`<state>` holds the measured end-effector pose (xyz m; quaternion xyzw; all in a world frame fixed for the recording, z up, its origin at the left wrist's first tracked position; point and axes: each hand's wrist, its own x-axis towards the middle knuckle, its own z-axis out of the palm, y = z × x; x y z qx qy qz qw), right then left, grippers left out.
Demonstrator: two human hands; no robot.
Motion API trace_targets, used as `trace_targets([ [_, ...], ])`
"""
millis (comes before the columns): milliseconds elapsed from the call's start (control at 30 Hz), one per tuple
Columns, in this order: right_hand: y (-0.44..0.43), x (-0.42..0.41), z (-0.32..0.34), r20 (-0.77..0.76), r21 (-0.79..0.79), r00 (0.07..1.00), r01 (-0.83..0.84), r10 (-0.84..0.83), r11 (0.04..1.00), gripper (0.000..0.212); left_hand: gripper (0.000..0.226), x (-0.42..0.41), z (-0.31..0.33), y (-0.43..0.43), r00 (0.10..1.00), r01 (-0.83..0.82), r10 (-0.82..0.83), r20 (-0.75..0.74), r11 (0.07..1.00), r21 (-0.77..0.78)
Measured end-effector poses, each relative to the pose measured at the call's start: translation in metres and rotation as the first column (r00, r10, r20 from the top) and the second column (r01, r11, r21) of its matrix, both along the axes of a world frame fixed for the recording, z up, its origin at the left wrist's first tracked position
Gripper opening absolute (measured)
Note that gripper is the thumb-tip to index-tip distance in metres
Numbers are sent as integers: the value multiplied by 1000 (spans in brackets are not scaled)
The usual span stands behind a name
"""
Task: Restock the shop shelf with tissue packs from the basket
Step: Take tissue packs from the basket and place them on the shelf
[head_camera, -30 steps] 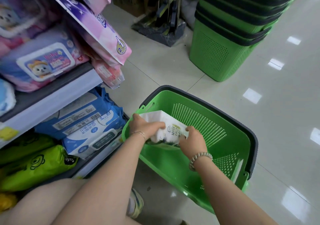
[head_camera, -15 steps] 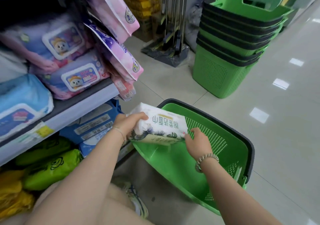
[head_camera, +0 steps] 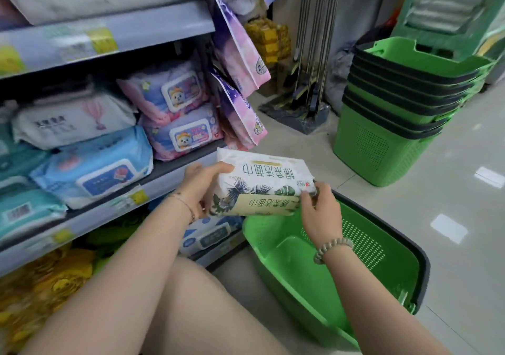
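Note:
A white tissue pack (head_camera: 262,177) with dark leaf prints and a beige band hangs in the air above the left rim of the green basket (head_camera: 382,281). My left hand (head_camera: 200,184) grips its left end. My right hand (head_camera: 319,212) pinches its lower right corner. The basket stands on the floor at the lower right, and its visible inside holds nothing. The shop shelf (head_camera: 114,201) runs along the left, its middle level packed with wet-wipe and tissue packs (head_camera: 93,169).
A stack of green baskets (head_camera: 396,114) stands at the back right on the tiled floor. Pink hanging packs (head_camera: 240,62) jut out from the shelf's end. Mops in a stand (head_camera: 306,92) lean behind them. My bare knee fills the lower middle.
Both hands lifted the tissue pack out of the basket and carried it up and left toward the shelf. The view tilted up, so the upper shelves now show.

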<state>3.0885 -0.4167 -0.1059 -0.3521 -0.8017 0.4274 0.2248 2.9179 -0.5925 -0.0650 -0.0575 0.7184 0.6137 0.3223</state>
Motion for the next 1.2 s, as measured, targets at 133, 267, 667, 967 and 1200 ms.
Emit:
trace_targets([
  [133,-12,-9,21,-81,99,997,24,-16,995,43,60,20,46,-15,997,42,-40,-61,998,43],
  [267,-24,-15,45,-205,176,979,18,19,984,45,36,27,68,-39,995,76,-75,-62,997,12],
  [667,-65,-43,127,-346,384,903,-111,254,916,57,47,38,115,-105,995,-60,74,-62,977,205],
  [967,-100,-65,185,-414,379,841,-188,348,906,67,65,50,146,-153,1000,-12,7,16,956,293],
  [1200,-130,-93,228,-405,343,779,-355,478,870,75,70,64,155,-175,972,225,-228,-48,860,458],
])
